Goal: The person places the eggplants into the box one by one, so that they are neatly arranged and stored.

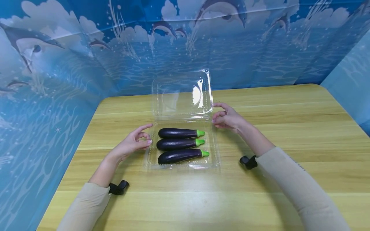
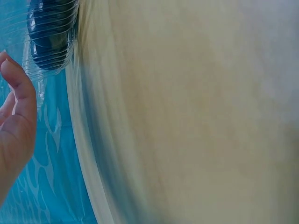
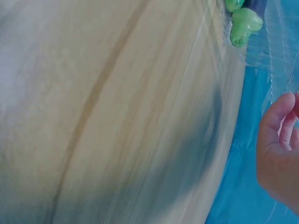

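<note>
A clear plastic clamshell box (image 1: 215,160) lies on the table with its see-through lid (image 1: 185,110) raised at the back. Three dark purple eggplants (image 1: 176,144) with green stems lie side by side in its base, stems to the right. At the base's left side is my left hand (image 1: 134,141), index finger stretched forward and thumb at the rim. My right hand (image 1: 228,118) is by the hinge on the right, its index fingertip at the lid's edge and its thumb lower down. Each wrist view shows its hand only partly, beside the clear plastic.
The box stands on a wood-grain table (image 1: 185,202). Behind the table and along its sides hangs a blue cloth (image 1: 130,70) printed with dolphins. Black wrist cameras (image 1: 119,187) sit under both forearms.
</note>
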{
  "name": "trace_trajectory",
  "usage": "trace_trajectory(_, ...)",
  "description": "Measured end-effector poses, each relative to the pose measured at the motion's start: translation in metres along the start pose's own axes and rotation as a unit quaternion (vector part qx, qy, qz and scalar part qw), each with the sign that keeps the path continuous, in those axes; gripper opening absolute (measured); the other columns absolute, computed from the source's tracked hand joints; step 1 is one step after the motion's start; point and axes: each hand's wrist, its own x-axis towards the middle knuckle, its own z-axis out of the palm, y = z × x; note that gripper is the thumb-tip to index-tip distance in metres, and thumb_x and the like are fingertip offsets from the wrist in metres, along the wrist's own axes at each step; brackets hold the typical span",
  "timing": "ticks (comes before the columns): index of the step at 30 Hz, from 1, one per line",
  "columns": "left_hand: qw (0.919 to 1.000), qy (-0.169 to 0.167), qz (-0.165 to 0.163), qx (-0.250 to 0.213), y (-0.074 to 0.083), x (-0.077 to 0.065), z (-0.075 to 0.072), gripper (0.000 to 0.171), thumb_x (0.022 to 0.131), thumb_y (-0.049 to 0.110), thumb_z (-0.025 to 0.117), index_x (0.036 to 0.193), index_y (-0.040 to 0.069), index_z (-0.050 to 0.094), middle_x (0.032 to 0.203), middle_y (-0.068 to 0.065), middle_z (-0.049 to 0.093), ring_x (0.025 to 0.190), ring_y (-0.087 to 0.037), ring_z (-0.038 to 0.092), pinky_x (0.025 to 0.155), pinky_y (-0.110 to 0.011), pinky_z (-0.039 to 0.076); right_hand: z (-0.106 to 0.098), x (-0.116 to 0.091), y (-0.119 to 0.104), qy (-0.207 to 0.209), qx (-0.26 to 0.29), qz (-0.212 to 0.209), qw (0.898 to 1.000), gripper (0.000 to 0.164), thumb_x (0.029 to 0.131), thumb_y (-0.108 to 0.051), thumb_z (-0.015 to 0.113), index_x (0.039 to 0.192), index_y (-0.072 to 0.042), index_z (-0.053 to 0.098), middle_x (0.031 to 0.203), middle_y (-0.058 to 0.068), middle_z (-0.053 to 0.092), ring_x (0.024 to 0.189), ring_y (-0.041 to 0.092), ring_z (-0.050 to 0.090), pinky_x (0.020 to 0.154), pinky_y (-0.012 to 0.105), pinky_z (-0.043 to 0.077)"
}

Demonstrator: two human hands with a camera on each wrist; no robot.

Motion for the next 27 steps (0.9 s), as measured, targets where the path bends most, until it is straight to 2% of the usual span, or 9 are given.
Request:
trace_trajectory(9, 1.0000, -0.002, 0.002, -0.005, -0.0014, -0.0006, -0.0006, 0.069, 0.089, 0.004, 0.061, 0.147, 0.011, 0.025, 0.093, -0.006, 0.048, 0.072, -0.010, 0.055, 0.068, -0.024, 0.049, 0.0052, -0.0018, 0.0014, 0.011, 0.009, -0.016, 1.000, 0.070, 0.082, 0.018, 0.052, 0.141, -0.009, 0.026, 0.087, 0.005, 0.062, 0.072, 0.015, 0.059, 0.064, 0.023, 0.050)
trace_trajectory(18, 0.9998, -0.005, 0.001, -0.019, -0.0001, -0.0006, 0.0004, 0.069, 0.089, 0.002, 0.061, 0.147, 0.011, 0.025, 0.093, -0.005, 0.048, 0.071, -0.007, 0.055, 0.067, -0.022, 0.049, 0.0060, -0.0042, 0.0029, 0.015, 0.020, -0.032, 0.999, 0.052, 0.081, 0.019, 0.051, 0.123, -0.009, 0.039, 0.091, 0.005, 0.061, 0.072, 0.015, 0.060, 0.063, 0.023, 0.050)
trace_trajectory(27, 0.9955, -0.045, -0.023, -0.080, -0.0006, -0.0042, -0.0042, 0.074, 0.091, -0.001, 0.056, 0.150, 0.016, 0.016, 0.102, -0.005, 0.046, 0.075, -0.007, 0.054, 0.071, -0.021, 0.049, 0.0057, -0.0047, 0.0052, 0.013, 0.012, -0.044, 0.999, 0.043, 0.082, 0.019, 0.051, 0.107, -0.015, 0.044, 0.094, 0.005, 0.060, 0.075, 0.017, 0.060, 0.067, 0.028, 0.051)
